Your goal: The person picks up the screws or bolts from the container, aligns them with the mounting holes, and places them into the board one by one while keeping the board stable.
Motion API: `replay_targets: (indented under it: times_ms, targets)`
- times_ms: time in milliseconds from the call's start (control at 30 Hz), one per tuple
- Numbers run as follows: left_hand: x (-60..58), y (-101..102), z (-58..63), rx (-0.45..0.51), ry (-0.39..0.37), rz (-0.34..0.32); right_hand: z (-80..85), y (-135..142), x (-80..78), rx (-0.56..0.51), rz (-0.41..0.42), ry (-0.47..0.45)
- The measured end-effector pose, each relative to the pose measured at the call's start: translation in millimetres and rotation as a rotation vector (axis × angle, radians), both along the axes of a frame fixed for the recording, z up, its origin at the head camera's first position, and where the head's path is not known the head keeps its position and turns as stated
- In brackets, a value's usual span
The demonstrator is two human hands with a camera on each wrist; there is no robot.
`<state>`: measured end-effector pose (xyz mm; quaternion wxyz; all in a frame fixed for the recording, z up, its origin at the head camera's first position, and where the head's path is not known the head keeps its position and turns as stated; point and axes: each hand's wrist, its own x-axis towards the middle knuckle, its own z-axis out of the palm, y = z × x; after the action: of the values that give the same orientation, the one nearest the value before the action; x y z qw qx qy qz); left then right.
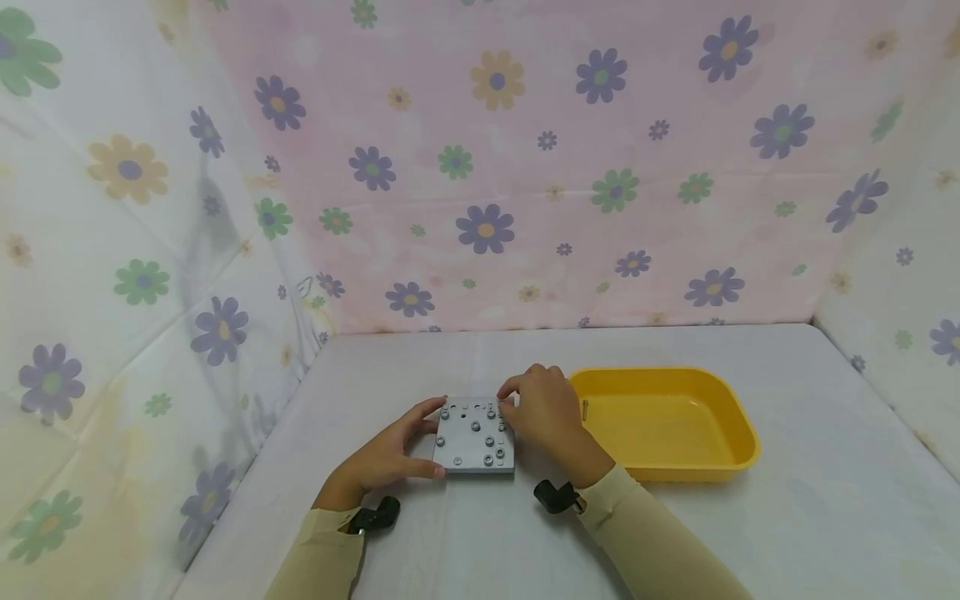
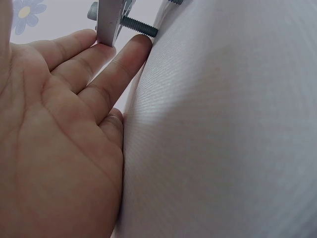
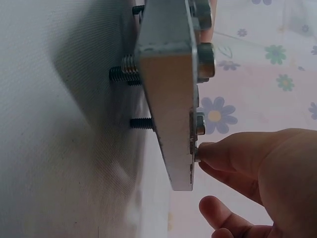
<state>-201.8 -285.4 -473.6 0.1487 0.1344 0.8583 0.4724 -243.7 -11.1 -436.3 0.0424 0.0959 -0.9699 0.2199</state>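
Note:
A grey metal plate (image 1: 468, 450) stands raised off the table on the bolts that pass through it, their threaded ends (image 3: 141, 123) showing underneath. Several socket-head bolts sit in its top face among open holes. Along its left side lies my left hand (image 1: 386, 454), index finger by the far corner and thumb at the near one; in the left wrist view straight fingers (image 2: 116, 74) touch the plate's edge near a threaded bolt (image 2: 139, 27). At the far right corner my right hand (image 1: 551, 408) pinches a small screw (image 3: 197, 154) at the plate's face, mostly hidden by the fingertips.
A yellow tray (image 1: 675, 472) stands to the right of the plate, with one small screw (image 1: 585, 409) inside near its left wall. White cloth covers the table (image 1: 465, 550). Flower-printed curtains (image 1: 525, 283) enclose the back and both sides.

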Motion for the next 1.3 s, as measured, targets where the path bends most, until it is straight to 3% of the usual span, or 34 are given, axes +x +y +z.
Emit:
replay_targets:
  times_ms: [733,1300]
  targets:
    - [3.6,-1.2,1.5,-0.011,0.000,0.018,-2.8,-2.9,0.8,0.033,0.025,0.059]
    - [-1.2,-1.1,-0.5,0.024,0.008,-0.009,6.2,3.5,9.2,-0.097,0.037,-0.009]
